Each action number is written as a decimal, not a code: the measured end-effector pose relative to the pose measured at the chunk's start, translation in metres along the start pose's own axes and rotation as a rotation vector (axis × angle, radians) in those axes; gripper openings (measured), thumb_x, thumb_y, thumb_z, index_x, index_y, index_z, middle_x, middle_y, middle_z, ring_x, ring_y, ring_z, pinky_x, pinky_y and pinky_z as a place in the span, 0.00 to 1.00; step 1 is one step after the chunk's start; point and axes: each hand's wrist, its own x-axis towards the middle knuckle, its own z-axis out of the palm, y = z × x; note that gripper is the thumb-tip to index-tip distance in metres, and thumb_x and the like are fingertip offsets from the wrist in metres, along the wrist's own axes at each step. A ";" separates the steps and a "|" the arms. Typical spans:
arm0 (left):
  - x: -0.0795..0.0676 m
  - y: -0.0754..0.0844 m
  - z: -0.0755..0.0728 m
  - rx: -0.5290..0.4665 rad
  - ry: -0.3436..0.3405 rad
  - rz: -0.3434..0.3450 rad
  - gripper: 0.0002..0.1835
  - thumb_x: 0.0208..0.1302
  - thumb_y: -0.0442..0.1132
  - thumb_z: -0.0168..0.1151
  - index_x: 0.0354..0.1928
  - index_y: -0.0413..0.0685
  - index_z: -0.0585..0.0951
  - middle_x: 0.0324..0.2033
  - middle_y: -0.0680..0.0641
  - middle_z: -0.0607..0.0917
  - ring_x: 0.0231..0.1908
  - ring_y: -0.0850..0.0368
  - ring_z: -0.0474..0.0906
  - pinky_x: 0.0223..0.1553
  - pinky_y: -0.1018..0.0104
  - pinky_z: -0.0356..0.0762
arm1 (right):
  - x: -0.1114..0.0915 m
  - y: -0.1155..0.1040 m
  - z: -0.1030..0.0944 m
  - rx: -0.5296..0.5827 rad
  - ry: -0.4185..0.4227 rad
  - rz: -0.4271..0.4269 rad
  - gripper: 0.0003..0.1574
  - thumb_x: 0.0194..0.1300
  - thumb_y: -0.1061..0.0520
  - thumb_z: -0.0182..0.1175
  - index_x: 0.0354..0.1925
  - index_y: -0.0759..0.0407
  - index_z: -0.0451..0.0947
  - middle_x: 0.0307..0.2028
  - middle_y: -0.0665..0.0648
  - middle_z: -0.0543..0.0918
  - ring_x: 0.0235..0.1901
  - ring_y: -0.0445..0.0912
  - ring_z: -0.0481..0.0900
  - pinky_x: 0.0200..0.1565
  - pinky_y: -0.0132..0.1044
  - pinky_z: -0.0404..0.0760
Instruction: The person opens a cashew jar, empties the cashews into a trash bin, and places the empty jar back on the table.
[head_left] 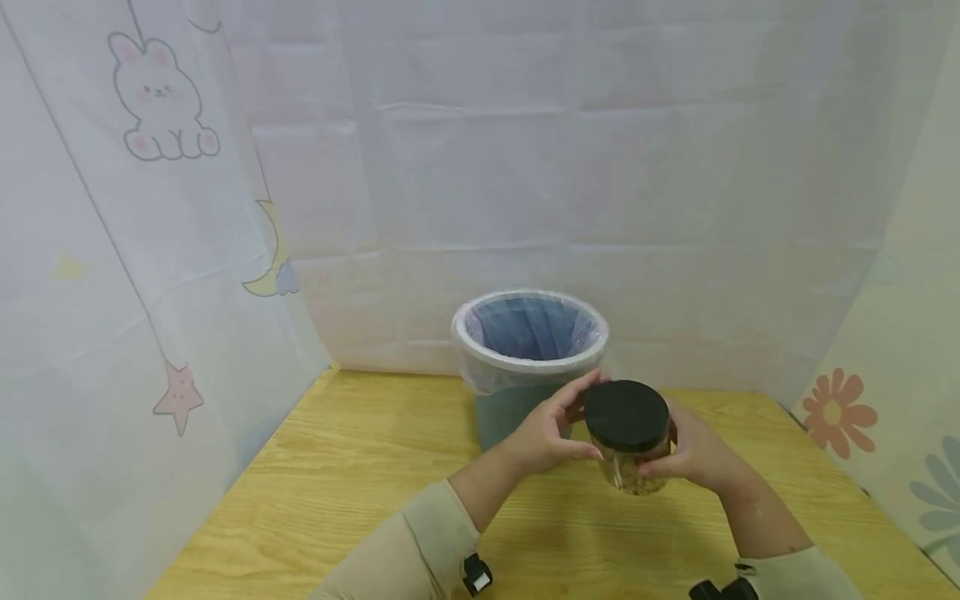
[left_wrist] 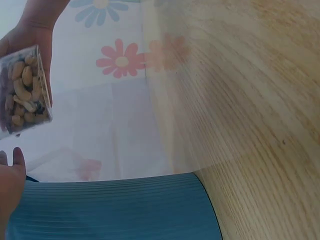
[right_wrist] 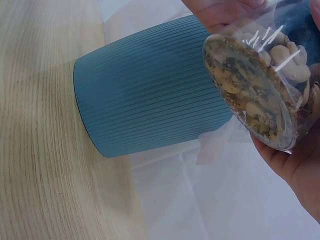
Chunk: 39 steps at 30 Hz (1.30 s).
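Observation:
A clear jar [head_left: 624, 471] with a dark lid [head_left: 627, 414] is held up over the table. Nuts, cashews among them, show through its wall [left_wrist: 26, 90] in the left wrist view and its base in the right wrist view. My right hand [head_left: 701, 450] grips the jar from the right, its thumb across the front. On the other side, my left hand [head_left: 542, 435] has its fingers and thumb spread beside the lid. A gap shows between its thumb and the jar in the left wrist view; whether its fingertips touch the lid, I cannot tell.
Behind the jar stands a ribbed blue-green bin [right_wrist: 150, 85] with a white rim [head_left: 525, 364] and a clear liner. It rests on the wood-grain table [head_left: 337, 475]. Pale printed cloth [head_left: 480, 167] hangs at the back and both sides.

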 end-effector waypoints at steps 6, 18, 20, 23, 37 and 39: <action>-0.001 -0.003 -0.007 -0.070 -0.077 0.040 0.44 0.55 0.27 0.62 0.68 0.30 0.45 0.66 0.29 0.51 0.65 0.52 0.56 0.61 0.60 0.59 | -0.001 -0.002 -0.001 0.026 -0.054 -0.014 0.56 0.36 0.69 0.73 0.63 0.66 0.57 0.57 0.41 0.69 0.54 0.35 0.68 0.50 0.30 0.70; 0.001 -0.004 -0.012 -0.143 -0.182 0.102 0.57 0.50 0.58 0.62 0.67 0.26 0.43 0.64 0.25 0.48 0.66 0.53 0.53 0.63 0.60 0.56 | 0.005 -0.005 0.000 0.089 -0.133 -0.062 0.57 0.38 0.67 0.73 0.64 0.68 0.55 0.59 0.46 0.68 0.57 0.37 0.67 0.52 0.30 0.69; 0.001 -0.004 -0.013 -0.148 -0.187 0.099 0.57 0.51 0.57 0.63 0.67 0.27 0.43 0.65 0.26 0.49 0.66 0.54 0.54 0.63 0.60 0.56 | 0.006 -0.005 -0.001 0.094 -0.137 -0.051 0.58 0.37 0.67 0.73 0.64 0.68 0.55 0.59 0.45 0.68 0.56 0.37 0.67 0.52 0.31 0.69; 0.001 -0.004 -0.014 -0.161 -0.184 0.089 0.54 0.53 0.54 0.64 0.68 0.29 0.45 0.65 0.27 0.50 0.65 0.56 0.55 0.63 0.60 0.57 | 0.007 -0.005 -0.002 0.123 -0.154 -0.051 0.58 0.37 0.67 0.73 0.64 0.69 0.54 0.59 0.47 0.68 0.56 0.38 0.68 0.52 0.32 0.69; 0.001 -0.006 -0.011 -0.166 -0.180 0.060 0.47 0.46 0.12 0.58 0.67 0.28 0.45 0.64 0.26 0.52 0.64 0.54 0.58 0.63 0.58 0.56 | 0.007 -0.004 0.004 0.262 -0.220 -0.090 0.55 0.46 0.63 0.71 0.65 0.72 0.51 0.59 0.51 0.69 0.56 0.41 0.69 0.54 0.31 0.68; 0.001 -0.006 -0.011 -0.164 -0.178 0.054 0.48 0.45 0.12 0.58 0.68 0.28 0.46 0.64 0.27 0.53 0.64 0.55 0.58 0.63 0.59 0.56 | 0.008 -0.004 0.005 0.265 -0.223 -0.093 0.54 0.46 0.62 0.71 0.65 0.72 0.52 0.59 0.51 0.69 0.56 0.42 0.70 0.54 0.32 0.69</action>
